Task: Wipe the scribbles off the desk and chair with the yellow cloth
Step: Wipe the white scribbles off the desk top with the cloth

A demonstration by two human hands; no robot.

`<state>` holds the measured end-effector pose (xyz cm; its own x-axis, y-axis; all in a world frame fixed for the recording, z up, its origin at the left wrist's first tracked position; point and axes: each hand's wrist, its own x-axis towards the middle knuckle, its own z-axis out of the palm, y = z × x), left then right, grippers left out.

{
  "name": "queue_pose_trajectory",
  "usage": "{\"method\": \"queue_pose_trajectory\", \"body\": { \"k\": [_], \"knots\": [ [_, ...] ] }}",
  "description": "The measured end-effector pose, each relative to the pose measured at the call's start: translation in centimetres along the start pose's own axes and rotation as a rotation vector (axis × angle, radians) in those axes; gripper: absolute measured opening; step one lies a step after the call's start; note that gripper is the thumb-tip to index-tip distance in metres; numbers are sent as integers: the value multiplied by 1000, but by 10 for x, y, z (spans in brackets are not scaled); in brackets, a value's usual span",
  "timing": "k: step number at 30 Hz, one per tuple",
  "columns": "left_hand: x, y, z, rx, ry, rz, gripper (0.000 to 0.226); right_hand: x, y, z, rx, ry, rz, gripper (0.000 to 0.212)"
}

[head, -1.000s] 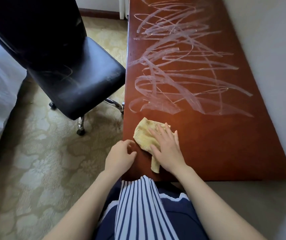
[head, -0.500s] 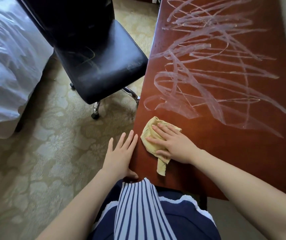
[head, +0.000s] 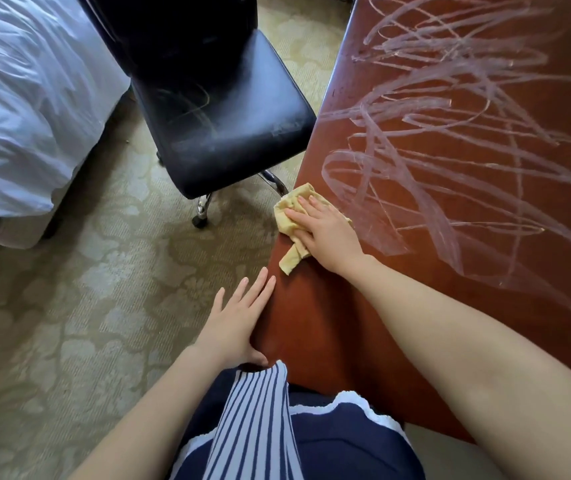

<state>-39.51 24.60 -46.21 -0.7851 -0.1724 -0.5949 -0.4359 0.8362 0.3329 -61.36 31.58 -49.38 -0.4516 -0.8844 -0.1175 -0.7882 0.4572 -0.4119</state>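
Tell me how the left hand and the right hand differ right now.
The right hand presses the yellow cloth flat onto the desk; the left hand holds nothing. The right hand lies farther up the desk, by the scribbles; the left hand rests at the desk's near left edge. Both have straight fingers.

Scribbled desk (head: 329, 323), yellow cloth (head: 289, 218) at its edge.

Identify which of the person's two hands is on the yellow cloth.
The right hand: it presses flat on the yellow cloth on the desk. The left hand lies open against the desk edge, nearer the body, touching no cloth.
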Motion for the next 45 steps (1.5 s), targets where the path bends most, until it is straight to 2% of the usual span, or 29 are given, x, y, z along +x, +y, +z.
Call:
{"method": "queue_pose_trajectory", "body": {
  "k": [3,6,10,13,18,21,26,31,36,39,45],
  "knots": [
    [1,-7,-2,-70,8,15,125,7,-18,5,106,80,167,40],
    [-5,-14,0,-219,125,-38,106,-2,-33,11,170,111,220,41],
    [-17,-28,10,-321,235,-177,80,-36,-48,24,192,85,69,37],
    [-23,-37,16,-409,266,-249,71,-68,-60,38,197,71,-57,35],
    [-23,-40,14,-424,277,-214,64,-119,-74,62,145,22,-252,32],
    [-18,-33,8,-413,266,-154,61,-143,-75,68,118,38,-309,33],
    [2,-16,-3,-264,225,-42,73,-178,-72,70,60,105,-219,33],
    [24,5,-12,-134,156,21,86,-224,-54,63,54,228,104,37],
    [44,31,-16,-50,189,57,96,-257,-48,58,9,328,397,37],
    [49,40,-14,64,160,59,105,-260,-44,57,-75,273,419,39],
    [46,41,-9,280,151,51,122,-254,-28,54,-128,131,306,44]
  ]
}}
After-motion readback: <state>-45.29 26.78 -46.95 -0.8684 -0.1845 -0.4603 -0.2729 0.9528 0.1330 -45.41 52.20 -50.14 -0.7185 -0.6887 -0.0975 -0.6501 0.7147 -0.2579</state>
